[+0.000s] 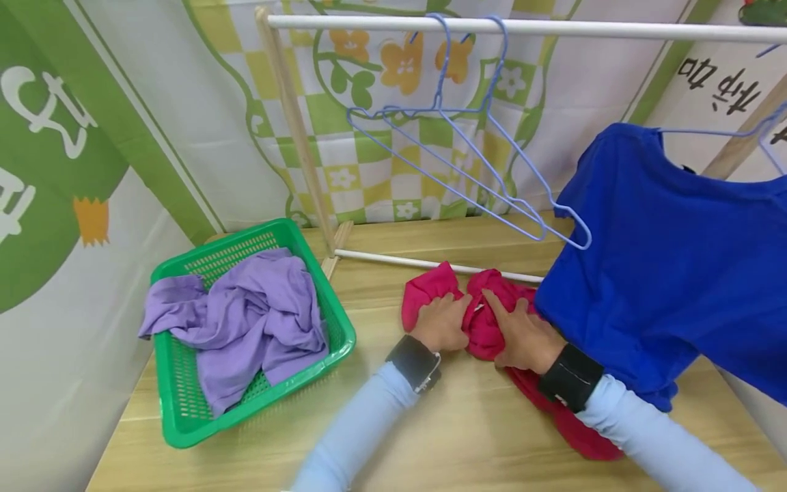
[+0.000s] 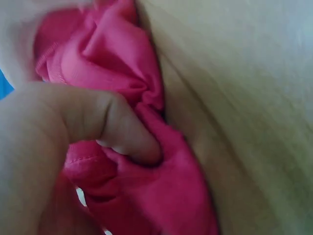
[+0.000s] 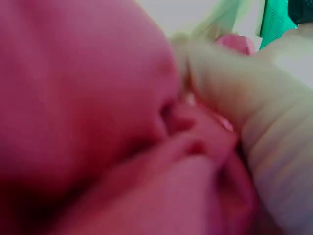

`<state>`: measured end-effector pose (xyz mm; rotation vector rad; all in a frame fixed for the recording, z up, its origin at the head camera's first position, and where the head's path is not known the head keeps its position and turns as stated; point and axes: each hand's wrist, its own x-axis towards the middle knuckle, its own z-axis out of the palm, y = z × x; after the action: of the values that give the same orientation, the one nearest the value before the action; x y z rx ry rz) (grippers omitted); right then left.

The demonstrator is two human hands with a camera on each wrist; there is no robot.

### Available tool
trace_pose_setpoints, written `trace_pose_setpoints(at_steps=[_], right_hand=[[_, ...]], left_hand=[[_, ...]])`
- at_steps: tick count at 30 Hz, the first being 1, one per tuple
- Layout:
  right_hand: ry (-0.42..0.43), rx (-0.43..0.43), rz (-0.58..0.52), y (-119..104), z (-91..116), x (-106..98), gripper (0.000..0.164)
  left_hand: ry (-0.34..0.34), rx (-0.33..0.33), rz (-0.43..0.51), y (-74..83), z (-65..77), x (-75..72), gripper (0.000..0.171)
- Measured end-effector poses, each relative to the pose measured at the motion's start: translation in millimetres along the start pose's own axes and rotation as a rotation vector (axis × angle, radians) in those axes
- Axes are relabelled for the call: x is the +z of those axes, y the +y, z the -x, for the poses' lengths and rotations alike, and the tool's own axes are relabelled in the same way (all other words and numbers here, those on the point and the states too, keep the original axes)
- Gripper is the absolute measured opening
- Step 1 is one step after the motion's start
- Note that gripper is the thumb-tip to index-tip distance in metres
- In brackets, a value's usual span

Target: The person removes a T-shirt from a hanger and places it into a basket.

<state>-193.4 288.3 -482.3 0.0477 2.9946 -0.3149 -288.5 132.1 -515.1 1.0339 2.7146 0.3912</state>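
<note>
Left hand (image 1: pixel 440 324), right hand (image 1: pixel 527 339), both gripping red cloth (image 1: pixel 484 336)

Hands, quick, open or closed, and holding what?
Left hand: closed, gripping the red cloth.
Right hand: closed, gripping the red cloth too.

Garment (image 1: pixel 484 336) on table (image 1: pixel 467 430), cloth (image 1: pixel 252 321) in basket (image 1: pixel 326 290) left, shirt (image 1: pixel 664 253) right, hangers (image 1: pixel 438 102) behind

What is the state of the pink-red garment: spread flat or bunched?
Bunched: the pink-red garment lies in crumpled folds on the table.
</note>
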Motion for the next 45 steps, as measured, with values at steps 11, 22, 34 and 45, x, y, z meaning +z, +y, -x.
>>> trace_pose_setpoints(at_steps=[11,22,34,45], right_hand=[[0.269,-0.167,-0.102,-19,-3,-35,0.048],[0.434,-0.380,-0.201,-85,-1,-108,0.036],[0.680,-0.701,-0.532,-215,-37,-181,0.039],[-0.250,-0.722,-0.637,-271,-82,-136,0.103]], left_hand=[[0.181,0.169,0.073,14.6,30.3,-50.4,0.036],[0.444,0.129,0.012,13.1,97.9,-152.3,0.037],[0.708,-0.152,-0.262,-4.7,192.4,-287.1,0.041],[0.219,-0.305,-0.060,-116.8,229.2,-303.0,0.071]])
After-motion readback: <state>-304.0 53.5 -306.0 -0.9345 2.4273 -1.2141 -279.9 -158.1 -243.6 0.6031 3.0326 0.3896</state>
